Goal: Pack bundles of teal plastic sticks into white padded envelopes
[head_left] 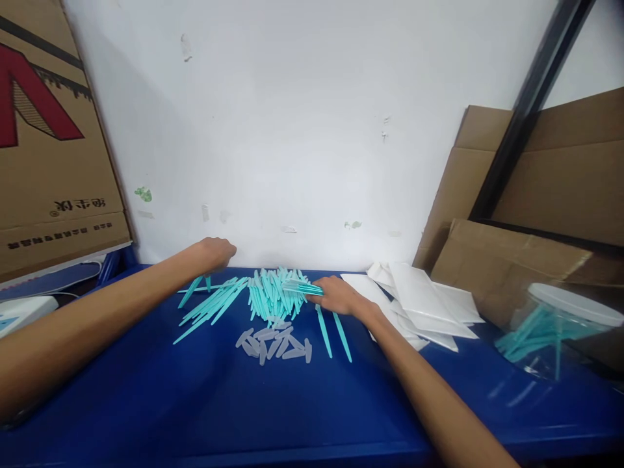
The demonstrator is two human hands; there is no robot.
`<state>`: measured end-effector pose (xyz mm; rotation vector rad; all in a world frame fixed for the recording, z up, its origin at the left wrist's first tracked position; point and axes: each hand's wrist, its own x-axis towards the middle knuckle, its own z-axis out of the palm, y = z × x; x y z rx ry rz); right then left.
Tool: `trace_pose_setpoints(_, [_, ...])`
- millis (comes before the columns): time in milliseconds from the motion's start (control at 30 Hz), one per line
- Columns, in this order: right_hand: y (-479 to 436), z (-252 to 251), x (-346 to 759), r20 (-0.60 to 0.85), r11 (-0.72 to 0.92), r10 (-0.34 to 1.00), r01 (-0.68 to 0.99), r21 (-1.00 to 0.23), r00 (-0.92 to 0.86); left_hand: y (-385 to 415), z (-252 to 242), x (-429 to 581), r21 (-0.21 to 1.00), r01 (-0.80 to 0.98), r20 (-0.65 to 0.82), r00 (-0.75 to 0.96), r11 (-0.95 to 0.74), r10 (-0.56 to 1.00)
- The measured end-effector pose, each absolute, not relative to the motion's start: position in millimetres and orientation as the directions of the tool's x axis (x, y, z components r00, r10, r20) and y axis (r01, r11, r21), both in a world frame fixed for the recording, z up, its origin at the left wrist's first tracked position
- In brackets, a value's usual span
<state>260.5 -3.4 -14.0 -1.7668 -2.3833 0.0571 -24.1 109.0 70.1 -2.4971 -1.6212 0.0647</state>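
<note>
My right hand (337, 294) is closed around several slim teal sticks (305, 287) shaped like eyebrow razors, their clear-capped ends pointing left. Just beyond them is a dense pile of capped teal sticks (273, 296). My left hand (219, 252) is curled shut above the far left of the table, and whatever its fingers hold is hidden. Below it lies a looser fan of teal sticks (219, 302). Loose translucent caps (275, 342) lie in front of the pile. Two single teal sticks (342, 338) rest beneath my right wrist.
White paper envelopes (429, 302) are heaped right of my right hand. A clear jar (556, 335) with a white lid holds more teal sticks at the far right. Cardboard boxes (53, 169) flank the blue table (219, 409), and a white wall (292, 130) stands behind.
</note>
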Motion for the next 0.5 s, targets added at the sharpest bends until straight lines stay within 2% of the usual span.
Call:
trace_pose_setpoints(100, [-3, -15, 261, 0.125, 0.296, 0.952, 0.947, -0.126, -0.281, 106, 74, -24, -0.236, 0.896, -0.031, 0.38, -0.376, 0.924])
trace_pose_setpoints(167, [-3, -15, 261, 0.124, 0.296, 0.952, 0.947, -0.127, -0.281, 106, 73, -26, -0.26, 0.881, -0.034, 0.4, -0.395, 0.916])
trace_pose_setpoints(333, [-3, -15, 260, 0.117, 0.29, 0.954, 0.948, -0.131, -0.275, 114, 63, -38, -0.233, 0.851, 0.071, 0.498, -0.471, 0.864])
trace_pose_setpoints(500, [-3, -16, 260, 0.115, 0.29, 0.954, 0.949, -0.125, -0.277, 124, 67, -54, -0.215, 0.853, 0.059, 0.497, -0.476, 0.866])
